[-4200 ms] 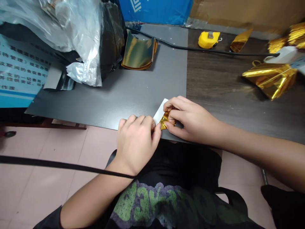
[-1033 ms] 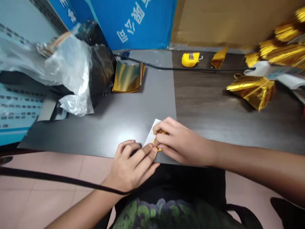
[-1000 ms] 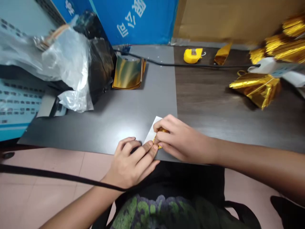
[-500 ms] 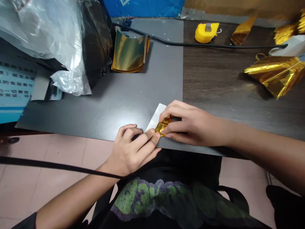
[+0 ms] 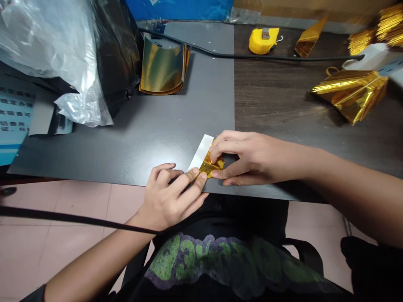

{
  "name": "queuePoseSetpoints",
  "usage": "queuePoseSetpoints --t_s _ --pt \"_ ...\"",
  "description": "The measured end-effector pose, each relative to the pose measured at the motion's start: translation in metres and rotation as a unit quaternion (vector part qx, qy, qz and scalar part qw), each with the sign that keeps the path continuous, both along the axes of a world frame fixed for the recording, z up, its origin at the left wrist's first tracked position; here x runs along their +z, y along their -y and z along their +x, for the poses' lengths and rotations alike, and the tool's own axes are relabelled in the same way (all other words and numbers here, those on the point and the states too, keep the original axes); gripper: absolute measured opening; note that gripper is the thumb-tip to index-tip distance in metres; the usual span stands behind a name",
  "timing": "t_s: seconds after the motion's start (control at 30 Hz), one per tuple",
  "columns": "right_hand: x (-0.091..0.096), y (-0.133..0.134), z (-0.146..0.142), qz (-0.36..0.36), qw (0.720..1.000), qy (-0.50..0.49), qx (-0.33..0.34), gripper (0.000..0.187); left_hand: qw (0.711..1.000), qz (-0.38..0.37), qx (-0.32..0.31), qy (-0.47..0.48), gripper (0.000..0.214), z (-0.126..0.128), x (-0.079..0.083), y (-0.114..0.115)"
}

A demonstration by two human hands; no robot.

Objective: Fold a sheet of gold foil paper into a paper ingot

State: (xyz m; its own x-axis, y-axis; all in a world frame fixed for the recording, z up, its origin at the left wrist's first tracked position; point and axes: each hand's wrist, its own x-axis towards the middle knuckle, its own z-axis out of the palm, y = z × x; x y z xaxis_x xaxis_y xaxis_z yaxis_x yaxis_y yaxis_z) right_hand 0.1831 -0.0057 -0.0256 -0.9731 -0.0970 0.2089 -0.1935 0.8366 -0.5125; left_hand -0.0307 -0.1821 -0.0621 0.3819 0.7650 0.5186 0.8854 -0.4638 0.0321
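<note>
A small folded piece of gold foil paper [image 5: 211, 165] with a white underside strip [image 5: 200, 152] lies near the front edge of the grey mat [image 5: 151, 130]. My right hand [image 5: 252, 157] pinches the gold fold between thumb and fingers and presses it down. My left hand [image 5: 171, 197] rests at the mat's edge, two fingers stretched out onto the paper's near corner, the other fingers curled.
A curled stack of gold sheets [image 5: 162, 69] stands at the back of the mat beside black and clear plastic bags [image 5: 78, 54]. On the dark wooden table [image 5: 283, 105] are a yellow tape measure [image 5: 262, 40], a black cable [image 5: 283, 56] and folded gold foil pieces [image 5: 351, 94].
My view has shifted down and closer. The gold fold has turned a little and more of its white strip shows. Both hands stay on the paper.
</note>
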Motion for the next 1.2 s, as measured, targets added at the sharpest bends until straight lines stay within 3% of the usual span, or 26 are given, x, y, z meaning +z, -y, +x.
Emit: queuePoseSetpoints --t_s 0.7,1.0,1.2 --pt "-0.002 -0.006 0.003 -0.018 1.000 -0.014 0.005 0.025 0.999 0.030 -0.004 -0.039 0.028 0.001 -0.002 0.000" --pt "-0.004 0.001 -0.003 0.085 0.996 -0.020 -0.015 0.033 1.000 0.005 0.003 -0.019 0.026 0.003 0.000 0.002" --pt "-0.008 -0.002 -0.007 0.031 0.998 -0.044 -0.020 0.028 1.000 0.012 0.003 -0.026 0.022 0.006 0.003 0.000"
